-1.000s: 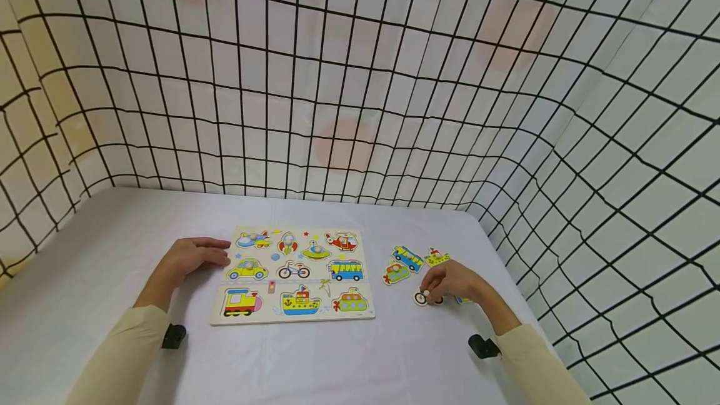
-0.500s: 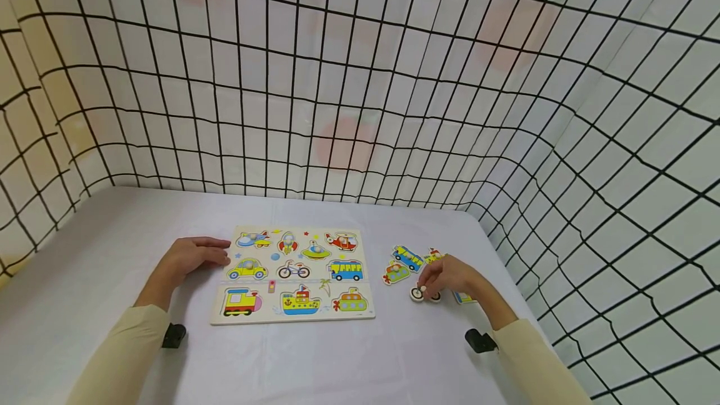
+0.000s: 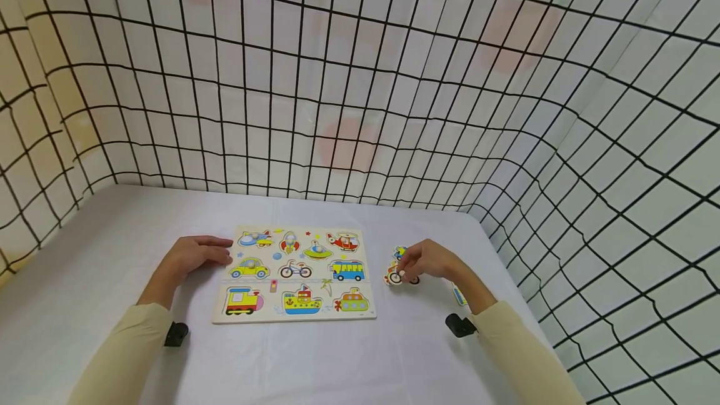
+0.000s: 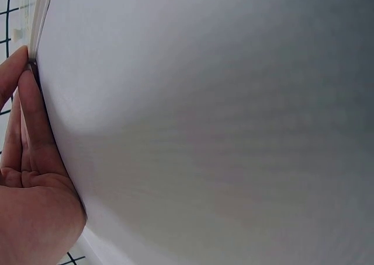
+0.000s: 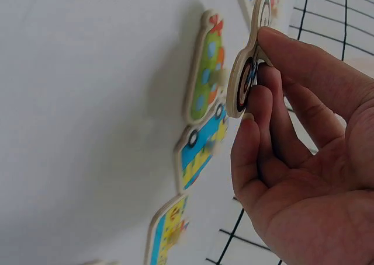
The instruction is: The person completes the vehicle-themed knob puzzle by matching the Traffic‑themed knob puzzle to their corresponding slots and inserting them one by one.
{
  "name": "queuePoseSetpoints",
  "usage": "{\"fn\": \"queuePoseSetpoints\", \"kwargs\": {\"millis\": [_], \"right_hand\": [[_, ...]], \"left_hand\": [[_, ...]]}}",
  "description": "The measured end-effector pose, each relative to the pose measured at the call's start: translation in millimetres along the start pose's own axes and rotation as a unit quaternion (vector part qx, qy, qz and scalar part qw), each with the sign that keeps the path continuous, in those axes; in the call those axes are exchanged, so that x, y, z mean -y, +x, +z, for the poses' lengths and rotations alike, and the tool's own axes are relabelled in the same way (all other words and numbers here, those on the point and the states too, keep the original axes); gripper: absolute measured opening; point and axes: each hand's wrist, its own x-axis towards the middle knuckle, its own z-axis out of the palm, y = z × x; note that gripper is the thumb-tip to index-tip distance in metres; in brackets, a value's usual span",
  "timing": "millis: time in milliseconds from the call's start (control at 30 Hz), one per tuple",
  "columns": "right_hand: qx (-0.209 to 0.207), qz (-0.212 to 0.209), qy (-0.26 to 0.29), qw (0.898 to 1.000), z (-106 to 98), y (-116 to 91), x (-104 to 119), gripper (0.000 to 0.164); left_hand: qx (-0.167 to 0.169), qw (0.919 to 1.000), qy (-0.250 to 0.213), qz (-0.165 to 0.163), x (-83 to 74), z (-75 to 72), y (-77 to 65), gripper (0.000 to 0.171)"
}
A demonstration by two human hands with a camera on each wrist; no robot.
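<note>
My right hand point(image 3: 430, 260) pinches a wooden bicycle puzzle piece point(image 5: 242, 90) between thumb and fingertips. In the right wrist view the piece is tilted on edge, raised off the white surface. Below it in the head view, a green submarine piece point(image 5: 204, 72) is partly covered. My left hand point(image 3: 194, 258) lies at the left edge of the puzzle board point(image 3: 272, 314), fingers extended, fingertips right at its edge. The board shows pictures of vehicles, including a bicycle point(image 3: 295, 269) in the middle. In the left wrist view, the fingers point(image 4: 38, 113) meet the board's pale edge point(image 4: 42, 17).
Beside the submarine lies a blue bus piece point(image 5: 198, 145), then a ship piece point(image 5: 166, 236). Another piece point(image 3: 459, 294) peeks out by the right wrist. Black wire mesh point(image 3: 270, 130) stands around the white-covered table point(image 3: 315, 367).
My right hand has lifted the bicycle piece and carried it left, over the submarine piece. The left hand stays at the board's edge. The head view has shifted slightly.
</note>
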Motion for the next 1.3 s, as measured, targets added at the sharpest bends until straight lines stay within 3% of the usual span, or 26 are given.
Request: {"fn": "queuePoseSetpoints", "kwargs": {"millis": [333,733,1067,1300], "right_hand": [[0.001,-0.013,-0.011,1.000,18,22,43,0.014],[0.008,-0.058,-0.002,0.998,47,48,83,0.015],[-0.002,-0.059,-0.029,0.998,80,68,111,0.014],[-0.009,-0.083,-0.015,0.996,101,75,124,0.013]], "left_hand": [[-0.004,1.0000,0.002,-0.002,2.8,0.3,2.8,0.062],[-0.002,0.9999,0.001,-0.012,0.2,-0.4,3.4,0.065],[0.000,0.9999,0.002,-0.015,-0.7,-0.7,3.1,0.065],[-0.002,0.9999,0.004,-0.016,-2.2,-0.3,3.3,0.065]]}}
